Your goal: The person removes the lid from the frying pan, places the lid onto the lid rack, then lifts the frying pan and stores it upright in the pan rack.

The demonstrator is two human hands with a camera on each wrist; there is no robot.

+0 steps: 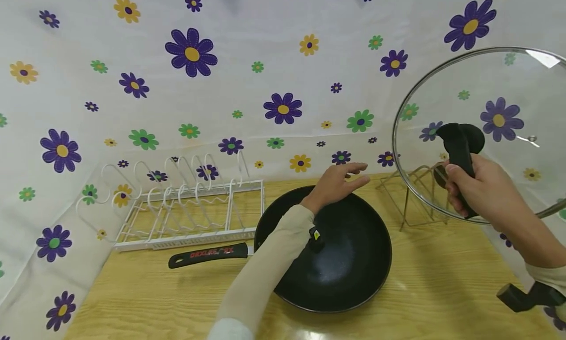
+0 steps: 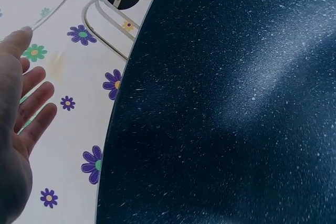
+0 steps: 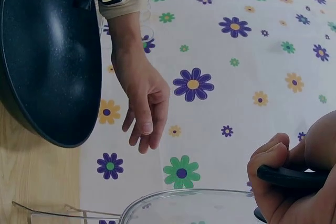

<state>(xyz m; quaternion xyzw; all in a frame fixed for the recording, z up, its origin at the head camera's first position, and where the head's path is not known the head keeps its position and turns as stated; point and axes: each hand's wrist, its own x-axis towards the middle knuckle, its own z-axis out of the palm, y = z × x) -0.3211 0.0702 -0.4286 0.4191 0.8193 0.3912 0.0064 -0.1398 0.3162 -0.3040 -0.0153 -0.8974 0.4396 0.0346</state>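
My right hand (image 1: 482, 187) grips the black handle (image 1: 460, 148) of a round glass lid (image 1: 495, 82) with a metal rim. The lid is raised and tilted at the right, partly in front of a wire stand. My left hand (image 1: 338, 183) is over the far rim of a black wok (image 1: 349, 256), fingers loosely extended and holding nothing. In the left wrist view, the left hand's fingers (image 2: 34, 95) are spread apart from the wok. The wok sits on the table, its long black handle (image 1: 208, 255) pointing left; my left forearm hides part of it.
Behind the wok at the left stands a white wire dish rack (image 1: 185, 242). A gold-coloured wire stand (image 1: 406, 202) is at the back right, near the lid's lower rim. All rest on a wood-grain table (image 1: 146, 300) against a flower-patterned cloth backdrop (image 1: 247, 30).
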